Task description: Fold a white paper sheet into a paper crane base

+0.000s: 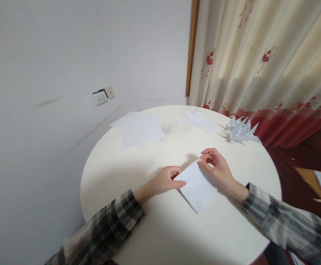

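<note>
1. Where the round table [154,235] curves toward the wall [39,44], overlapping white sheets [142,129] lie at its far left.
2. Over the table's middle, the left hand [171,179] grips the left corner of a small paper [197,189].
3. This small paper points one corner toward the table's near edge.
4. Slips [203,121] lie near the table's far edge.
5. The right hand [218,167] pinches the small paper's far corner.
6. Folded shapes [240,130] cluster at the table's far right.
</note>
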`<state>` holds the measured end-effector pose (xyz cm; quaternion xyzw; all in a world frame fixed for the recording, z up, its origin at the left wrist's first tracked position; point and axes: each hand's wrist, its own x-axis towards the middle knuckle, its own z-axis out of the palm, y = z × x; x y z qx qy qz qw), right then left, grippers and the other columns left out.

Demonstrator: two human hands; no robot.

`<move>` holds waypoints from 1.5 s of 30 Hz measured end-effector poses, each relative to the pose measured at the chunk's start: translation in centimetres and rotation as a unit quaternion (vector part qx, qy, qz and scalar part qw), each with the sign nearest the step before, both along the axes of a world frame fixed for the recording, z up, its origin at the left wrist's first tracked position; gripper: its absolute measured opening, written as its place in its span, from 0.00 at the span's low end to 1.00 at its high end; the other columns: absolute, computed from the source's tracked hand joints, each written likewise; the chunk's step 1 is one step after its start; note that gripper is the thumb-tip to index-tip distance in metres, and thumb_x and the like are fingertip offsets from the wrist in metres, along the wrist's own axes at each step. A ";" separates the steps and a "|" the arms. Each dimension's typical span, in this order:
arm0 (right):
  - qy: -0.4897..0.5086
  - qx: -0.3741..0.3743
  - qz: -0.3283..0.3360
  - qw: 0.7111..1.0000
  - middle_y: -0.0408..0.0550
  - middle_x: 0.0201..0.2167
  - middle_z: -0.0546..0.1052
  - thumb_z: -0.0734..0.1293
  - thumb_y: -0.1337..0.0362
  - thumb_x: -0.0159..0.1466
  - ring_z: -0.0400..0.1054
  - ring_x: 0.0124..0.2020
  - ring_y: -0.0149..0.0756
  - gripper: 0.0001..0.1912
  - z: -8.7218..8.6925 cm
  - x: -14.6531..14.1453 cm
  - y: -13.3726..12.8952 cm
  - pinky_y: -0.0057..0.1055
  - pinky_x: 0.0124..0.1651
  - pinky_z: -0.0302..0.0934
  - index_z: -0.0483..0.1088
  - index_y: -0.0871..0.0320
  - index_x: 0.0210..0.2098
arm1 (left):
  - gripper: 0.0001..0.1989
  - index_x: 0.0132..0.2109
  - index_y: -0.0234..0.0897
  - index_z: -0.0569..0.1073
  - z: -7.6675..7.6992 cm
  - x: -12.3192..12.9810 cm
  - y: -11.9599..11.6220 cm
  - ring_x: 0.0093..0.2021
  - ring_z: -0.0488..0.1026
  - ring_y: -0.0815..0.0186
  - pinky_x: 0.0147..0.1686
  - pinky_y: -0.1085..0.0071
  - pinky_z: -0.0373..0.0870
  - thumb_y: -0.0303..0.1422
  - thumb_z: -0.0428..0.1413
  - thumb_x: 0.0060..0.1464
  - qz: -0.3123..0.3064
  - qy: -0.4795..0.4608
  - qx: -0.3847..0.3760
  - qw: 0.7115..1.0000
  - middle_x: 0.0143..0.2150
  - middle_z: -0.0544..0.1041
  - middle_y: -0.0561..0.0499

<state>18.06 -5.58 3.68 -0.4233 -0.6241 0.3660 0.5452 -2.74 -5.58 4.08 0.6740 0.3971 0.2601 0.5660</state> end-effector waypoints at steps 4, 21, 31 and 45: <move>-0.074 -0.018 0.108 0.991 0.40 0.25 0.70 0.66 0.63 0.57 0.64 0.25 0.29 0.13 -0.1 -0.9 -0.2 0.28 0.31 0.60 0.61 0.54 0.40 | 0.11 0.33 0.34 0.73 0.3 0.3 -0.1 0.30 0.72 0.66 0.31 0.74 0.65 0.37 0.59 0.45 -0.007 -0.023 -0.004 1.000 0.30 0.76 0.49; 0.108 -0.171 0.061 0.977 0.42 0.21 0.72 0.72 0.56 0.47 0.64 0.20 0.29 0.14 0.2 -1.3 0.2 0.27 0.22 0.56 0.67 0.58 0.26 | 0.13 0.22 0.35 0.63 0.6 -0.3 0.8 0.19 0.63 0.73 0.21 0.77 0.59 0.38 0.59 0.41 0.185 -0.089 0.035 0.978 0.17 0.65 0.58; 0.031 -0.149 0.083 0.985 0.43 0.23 0.73 0.70 0.57 0.51 0.64 0.23 0.29 0.12 -0.2 -1.2 0.0 0.26 0.24 0.55 0.70 0.59 0.29 | 0.07 0.31 0.35 0.76 0.5 -0.5 0.7 0.32 0.74 0.64 0.31 0.74 0.69 0.35 0.58 0.46 0.188 -0.029 0.128 0.973 0.32 0.79 0.49; 0.014 -0.123 0.021 0.992 0.44 0.22 0.72 0.71 0.57 0.49 0.61 0.23 0.29 0.13 -0.1 -1.0 0.3 0.27 0.26 0.54 0.74 0.60 0.29 | 0.07 0.31 0.36 0.78 0.3 -0.7 0.6 0.32 0.76 0.65 0.32 0.74 0.73 0.34 0.58 0.45 0.221 -0.026 0.166 0.961 0.32 0.80 0.50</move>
